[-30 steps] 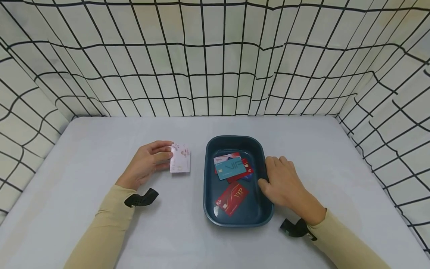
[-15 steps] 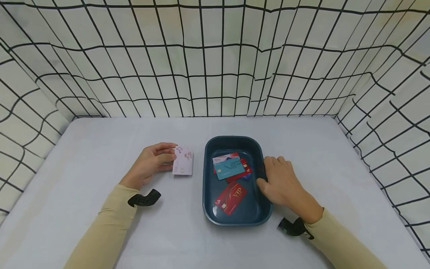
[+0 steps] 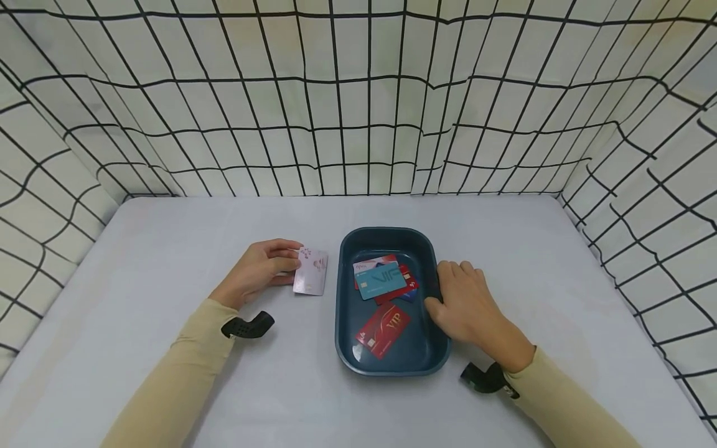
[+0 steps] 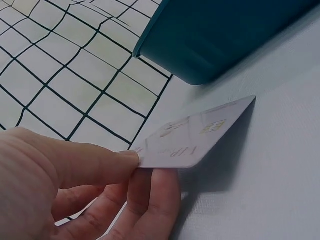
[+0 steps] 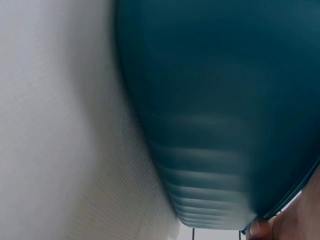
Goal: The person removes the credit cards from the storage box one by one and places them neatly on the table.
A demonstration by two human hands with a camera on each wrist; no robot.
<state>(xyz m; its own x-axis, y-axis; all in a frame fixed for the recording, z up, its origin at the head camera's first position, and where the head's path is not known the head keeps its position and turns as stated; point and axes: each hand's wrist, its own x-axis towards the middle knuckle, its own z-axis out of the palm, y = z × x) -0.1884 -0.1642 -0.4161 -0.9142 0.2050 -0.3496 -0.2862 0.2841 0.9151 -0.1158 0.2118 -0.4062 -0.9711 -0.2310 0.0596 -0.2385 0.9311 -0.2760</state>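
Note:
My left hand [image 3: 262, 272] pinches a pale pink-white card [image 3: 310, 271] by its left edge, thumb on top and fingers beneath. In the left wrist view the card [image 4: 192, 137] tilts over the white table, showing a gold chip and faint lettering. Just right of it sits a dark teal tray [image 3: 348, 336]. My right hand [image 3: 476, 305] grips the tray's right rim, thumb over the inner side. Inside the tray lie a red VIP card [image 3: 383, 330] alone and, above it, a light blue VIP card [image 3: 381, 281] on top of several overlapping cards.
The white table [image 3: 168, 261] carries the tray near its middle. Black wire grid panels [image 3: 358, 124] rise at the back and both sides. Each wrist wears a black camera mount [image 3: 248, 325].
My left hand has shifted right with the pale card, closer to the tray. My right hand keeps its grip on the tray rim; the tray shows only a slight shift in view.

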